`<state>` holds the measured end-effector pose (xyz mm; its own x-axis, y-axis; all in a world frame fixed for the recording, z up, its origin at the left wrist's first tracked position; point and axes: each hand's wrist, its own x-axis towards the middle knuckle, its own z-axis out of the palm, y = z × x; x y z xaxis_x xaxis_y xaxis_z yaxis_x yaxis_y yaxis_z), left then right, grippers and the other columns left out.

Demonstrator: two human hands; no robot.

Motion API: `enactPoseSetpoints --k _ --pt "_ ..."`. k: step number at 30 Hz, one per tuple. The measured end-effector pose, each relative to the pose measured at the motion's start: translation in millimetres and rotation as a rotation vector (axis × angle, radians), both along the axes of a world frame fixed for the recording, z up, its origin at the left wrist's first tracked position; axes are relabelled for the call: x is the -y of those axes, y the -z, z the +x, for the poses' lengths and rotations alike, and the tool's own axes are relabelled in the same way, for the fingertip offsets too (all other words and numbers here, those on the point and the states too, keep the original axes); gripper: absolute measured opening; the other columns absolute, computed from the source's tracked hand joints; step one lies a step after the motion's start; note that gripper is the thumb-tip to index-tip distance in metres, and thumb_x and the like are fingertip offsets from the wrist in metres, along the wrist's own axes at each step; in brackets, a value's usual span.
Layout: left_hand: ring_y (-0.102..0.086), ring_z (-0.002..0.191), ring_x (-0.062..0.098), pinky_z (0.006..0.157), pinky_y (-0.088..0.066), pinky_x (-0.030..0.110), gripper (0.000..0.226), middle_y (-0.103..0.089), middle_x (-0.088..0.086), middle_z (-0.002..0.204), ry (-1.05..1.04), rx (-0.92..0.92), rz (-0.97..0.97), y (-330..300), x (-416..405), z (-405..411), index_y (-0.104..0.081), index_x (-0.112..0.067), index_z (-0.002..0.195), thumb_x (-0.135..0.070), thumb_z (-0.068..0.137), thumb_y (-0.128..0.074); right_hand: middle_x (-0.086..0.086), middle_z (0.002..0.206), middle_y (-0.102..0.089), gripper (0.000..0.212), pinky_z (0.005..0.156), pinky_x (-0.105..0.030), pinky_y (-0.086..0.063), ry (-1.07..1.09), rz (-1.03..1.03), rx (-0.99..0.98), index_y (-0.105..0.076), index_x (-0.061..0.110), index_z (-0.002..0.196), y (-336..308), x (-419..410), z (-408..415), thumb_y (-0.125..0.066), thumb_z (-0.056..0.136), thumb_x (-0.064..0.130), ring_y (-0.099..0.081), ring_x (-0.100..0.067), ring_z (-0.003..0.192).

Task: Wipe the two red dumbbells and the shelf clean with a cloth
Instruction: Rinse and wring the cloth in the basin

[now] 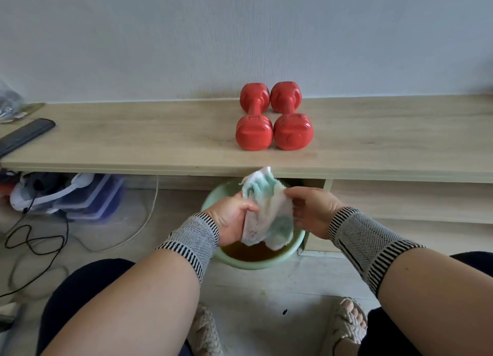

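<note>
Both forearms reach forward over the basin [289, 257] on the floor, so any drips should fall into its brown water. The left hand [230, 218] and right hand [314, 211] hold the cloth [269, 211] between them, fingers clamped on opposite edges. The two dumbbells [273, 118] lie side by side on the shelf [133, 139] just beyond, seemingly unwiped.

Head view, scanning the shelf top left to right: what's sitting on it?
Plastic bag at the far left, black remote, left dumbbell, right dumbbell; the shelf carries them all.
</note>
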<state>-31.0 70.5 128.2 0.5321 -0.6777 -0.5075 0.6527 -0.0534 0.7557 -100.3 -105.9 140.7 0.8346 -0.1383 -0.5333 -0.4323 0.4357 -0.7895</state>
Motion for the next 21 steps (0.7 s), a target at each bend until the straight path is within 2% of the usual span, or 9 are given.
enactPoseSetpoints --k 4,7,9,11,12,14,16,18,21 --pt "-0.068 0.097 0.033 0.082 -0.054 0.044 0.042 -0.071 0.016 0.107 -0.196 0.069 0.202 -5 2 0 -0.057 -0.012 0.127 0.001 0.087 -0.061 -0.008 0.076 -0.06 0.011 0.055 -0.03 -0.05 0.05 -0.195 -0.006 -0.063 0.006 0.092 1 0 -3 -0.054 0.093 0.012 -0.06 -0.019 0.065" --pt "-0.071 0.088 0.033 0.083 -0.056 0.046 0.035 -0.073 0.018 0.097 -0.379 0.098 0.34 -3 6 5 -0.06 -0.001 0.118 -0.007 0.084 -0.069 -0.008 0.084 -0.059 0.009 0.057 -0.03 -0.051 0.154 -0.3 0.005 -0.063 0.012 0.095 5 -4 -2 -0.056 0.092 0.009 -0.057 -0.018 0.069" --pt "-0.071 0.088 0.033 0.076 -0.058 0.046 0.049 -0.071 0.019 0.104 -0.409 0.067 0.336 -1 7 6 -0.051 -0.005 0.132 -0.008 0.086 -0.068 -0.008 0.085 -0.059 0.012 0.06 -0.032 -0.052 0.145 -0.244 0.041 -0.065 0.013 0.094 4 -4 -2 -0.056 0.091 0.007 -0.056 -0.019 0.071" --pt "-0.068 0.096 0.031 0.073 -0.056 0.045 0.071 -0.066 0.016 0.116 -0.274 0.044 0.256 -2 6 6 -0.033 -0.024 0.147 -0.004 0.087 -0.064 -0.01 0.097 -0.061 0.021 0.065 -0.033 -0.054 0.015 -0.188 0.068 -0.067 0.012 0.105 0 -1 -3 -0.059 0.087 0.004 -0.059 -0.022 0.084" --pt "-0.066 0.099 0.029 0.076 -0.055 0.045 0.073 -0.063 0.015 0.121 -0.166 0.072 0.252 -4 6 4 -0.031 -0.026 0.148 -0.002 0.086 -0.063 -0.01 0.104 -0.06 0.031 0.068 -0.031 -0.053 -0.087 -0.278 0.06 -0.064 0.012 0.114 1 1 -5 -0.061 0.085 0.001 -0.06 -0.023 0.091" --pt "-0.063 0.105 0.024 0.085 -0.054 0.039 0.068 -0.06 0.012 0.128 0.067 0.317 0.446 -8 6 -1 -0.04 -0.018 0.145 -0.004 0.084 -0.068 -0.005 0.107 -0.06 0.041 0.074 -0.026 -0.049 -0.339 -0.75 0.014 -0.061 0.015 0.121 1 2 -6 -0.058 0.082 0.002 -0.059 -0.019 0.094" --pt "-0.061 0.098 0.017 0.086 -0.051 0.029 0.05 -0.065 0.005 0.115 0.285 0.719 0.782 -9 8 0 -0.058 -0.013 0.131 -0.019 0.083 -0.071 0.001 0.096 -0.062 0.029 0.074 -0.023 -0.045 -0.421 -1.067 0.02 -0.068 0.02 0.106 -1 0 -4 -0.055 0.083 0.009 -0.057 -0.013 0.088" --pt "-0.056 0.079 0.014 0.07 -0.044 0.022 0.03 -0.062 -0.001 0.086 0.38 0.938 0.923 -13 9 -2 -0.071 -0.012 0.107 -0.032 0.085 -0.066 0.003 0.082 -0.061 0.017 0.067 -0.023 -0.043 -0.345 -1.044 0.015 -0.068 0.022 0.083 -7 0 -2 -0.054 0.084 0.014 -0.055 -0.012 0.077" --pt "-0.049 0.068 0.014 0.063 -0.039 0.025 0.029 -0.052 -0.002 0.072 0.388 0.982 0.854 -14 13 -4 -0.063 -0.013 0.075 -0.042 0.08 -0.068 -0.005 0.078 -0.061 0.018 0.066 -0.03 -0.051 -0.287 -0.865 0.02 -0.068 0.016 0.073 -13 5 4 -0.054 0.086 0.015 -0.056 -0.018 0.074"
